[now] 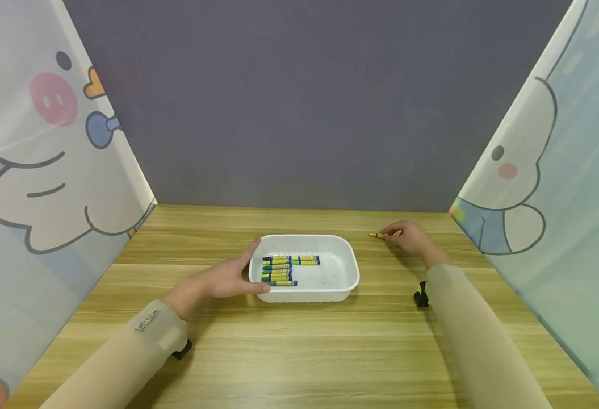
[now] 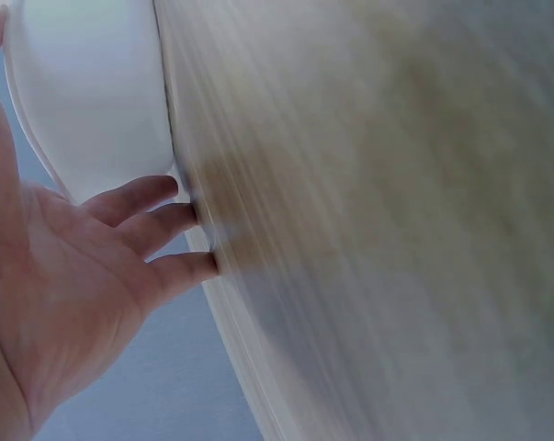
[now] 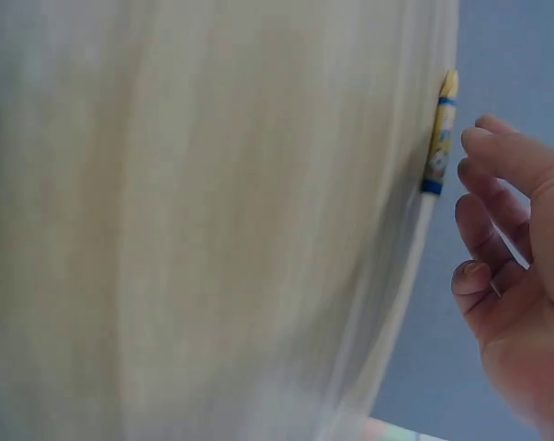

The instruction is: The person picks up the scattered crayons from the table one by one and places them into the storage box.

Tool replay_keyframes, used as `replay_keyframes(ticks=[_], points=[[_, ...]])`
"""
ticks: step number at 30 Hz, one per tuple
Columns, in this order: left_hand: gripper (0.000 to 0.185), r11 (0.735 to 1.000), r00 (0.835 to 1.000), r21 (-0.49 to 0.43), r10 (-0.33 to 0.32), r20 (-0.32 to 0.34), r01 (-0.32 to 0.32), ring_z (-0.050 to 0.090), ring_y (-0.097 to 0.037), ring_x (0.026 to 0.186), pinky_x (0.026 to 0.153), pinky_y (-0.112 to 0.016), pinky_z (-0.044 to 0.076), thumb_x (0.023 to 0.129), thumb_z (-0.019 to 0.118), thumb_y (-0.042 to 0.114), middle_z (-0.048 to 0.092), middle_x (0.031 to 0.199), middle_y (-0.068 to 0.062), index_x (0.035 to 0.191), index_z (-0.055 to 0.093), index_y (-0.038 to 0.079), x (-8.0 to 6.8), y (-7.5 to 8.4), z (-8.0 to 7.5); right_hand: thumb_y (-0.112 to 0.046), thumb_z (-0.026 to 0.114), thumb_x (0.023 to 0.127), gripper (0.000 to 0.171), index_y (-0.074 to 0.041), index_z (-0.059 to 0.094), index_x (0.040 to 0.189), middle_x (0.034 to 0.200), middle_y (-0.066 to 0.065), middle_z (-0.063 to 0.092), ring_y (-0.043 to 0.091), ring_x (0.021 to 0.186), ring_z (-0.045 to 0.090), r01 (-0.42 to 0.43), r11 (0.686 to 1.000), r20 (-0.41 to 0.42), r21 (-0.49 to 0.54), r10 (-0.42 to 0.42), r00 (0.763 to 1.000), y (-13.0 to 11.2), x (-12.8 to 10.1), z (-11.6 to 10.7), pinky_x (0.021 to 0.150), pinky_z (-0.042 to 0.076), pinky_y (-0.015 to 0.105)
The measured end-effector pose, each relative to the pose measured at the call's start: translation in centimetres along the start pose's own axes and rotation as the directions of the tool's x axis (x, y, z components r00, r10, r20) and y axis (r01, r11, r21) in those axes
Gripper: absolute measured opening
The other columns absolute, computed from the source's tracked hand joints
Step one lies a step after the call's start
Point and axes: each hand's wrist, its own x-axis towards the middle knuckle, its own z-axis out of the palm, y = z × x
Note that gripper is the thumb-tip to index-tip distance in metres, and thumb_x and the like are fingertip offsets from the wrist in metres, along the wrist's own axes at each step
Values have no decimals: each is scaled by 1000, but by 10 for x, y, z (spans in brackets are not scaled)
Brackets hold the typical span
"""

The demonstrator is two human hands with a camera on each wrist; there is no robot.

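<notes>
Loose yellow crayon [image 1: 378,235] lies flat on the wooden table [image 1: 299,352], back right, well apart from the white plastic tray [image 1: 347,255]. Paper wrapper with blue bands, bare tip pointing left.

Right hand [image 1: 410,236] is right at the crayon's near end. Right-wrist view shows the crayon [image 3: 438,138] just off the fingertips [image 3: 479,140], a small gap, no contact. Fingers loosely curled, holding nothing.

Handling, my read: very light, stiff but snaps if bent, waxy with a paper sleeve so grip is fine. Round, so it will roll if nudged. Best take is a thumb-and-forefinger pinch across the wrapped middle, not the bare tip.

Left hand [image 1: 222,278] rests against the tray's left wall, fingers straight along the rim, thumb at the front corner. Left-wrist view confirms it: open palm [image 2: 56,276] beside the tray wall [image 2: 93,92], fingertips on the table edge of it, nothing gripped. Tray looks thin and light, would skid without that brace.

Inside the tray: a row of crayons [image 1: 281,269], same yellow and blue wrappers, lying side by side in the left half. Right half bare.

Cartoon-print curtains [image 1: 38,187] on both sides, grey backdrop behind.
</notes>
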Motion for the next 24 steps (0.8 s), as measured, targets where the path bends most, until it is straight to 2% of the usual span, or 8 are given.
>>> replay_keyframes(ticks=[2, 4, 8, 11, 18, 22, 24], points=[[132, 1000, 1000, 8, 0, -2, 0, 62, -32, 127, 121, -64, 42, 92, 81, 66, 56, 158, -26, 178, -7, 19, 0, 0, 0, -8, 66, 107, 31, 2, 76, 135, 131, 29, 72, 25, 86, 58, -17, 1000, 18, 7, 17, 1000, 4, 1, -1, 76, 50, 40], [132, 1000, 1000, 14, -6, -1, 6, 63, -33, 126, 120, -64, 43, 91, 81, 66, 57, 157, -26, 178, -7, 19, 1, 0, 0, -8, 67, 107, 31, 1, 76, 135, 131, 28, 72, 26, 86, 58, -37, 999, 25, 18, 37, 999, 6, 2, 0, 76, 50, 39], [133, 1000, 1000, 16, -15, 0, 15, 63, -31, 124, 121, -64, 43, 91, 81, 67, 59, 156, -24, 178, -7, 18, 1, 0, -1, -8, 67, 107, 30, 0, 76, 134, 130, 27, 73, 40, 107, 66, -42, 999, 11, -7, 43, 999, 10, 4, 2, 94, 55, 54], [132, 1000, 1000, 16, -20, 1, 20, 63, -29, 122, 120, -62, 43, 91, 80, 68, 63, 151, -20, 178, -7, 19, 1, 1, -1, -7, 67, 108, 29, 0, 76, 134, 128, 27, 73, 47, 120, 65, -46, 999, -3, -18, 46, 999, 10, 6, 3, 104, 52, 64], [132, 999, 1000, 26, -19, 2, 19, 64, -28, 118, 118, -62, 45, 91, 80, 68, 67, 144, -18, 178, -8, 22, 1, 0, -1, -6, 67, 107, 26, 0, 76, 131, 120, 25, 74, 42, 112, 67, -67, 997, -5, -36, 66, 998, 11, 12, 4, 100, 52, 62], [133, 999, 1000, 24, -23, 2, 23, 64, -28, 120, 120, -61, 44, 91, 80, 68, 65, 148, -19, 178, -8, 22, 2, 0, -1, -6, 67, 106, 27, 1, 76, 131, 117, 24, 75, 40, 107, 68, -67, 996, -7, -57, 66, 998, 9, 13, 4, 99, 53, 60], [132, 1000, 1000, 18, -23, 2, 23, 63, -28, 123, 121, -61, 43, 91, 81, 68, 62, 151, -19, 178, -8, 22, 2, -1, -1, -7, 67, 106, 28, -1, 76, 132, 116, 22, 75, 36, 101, 67, -64, 996, -6, -65, 64, 998, 7, 13, 4, 94, 53, 56]])
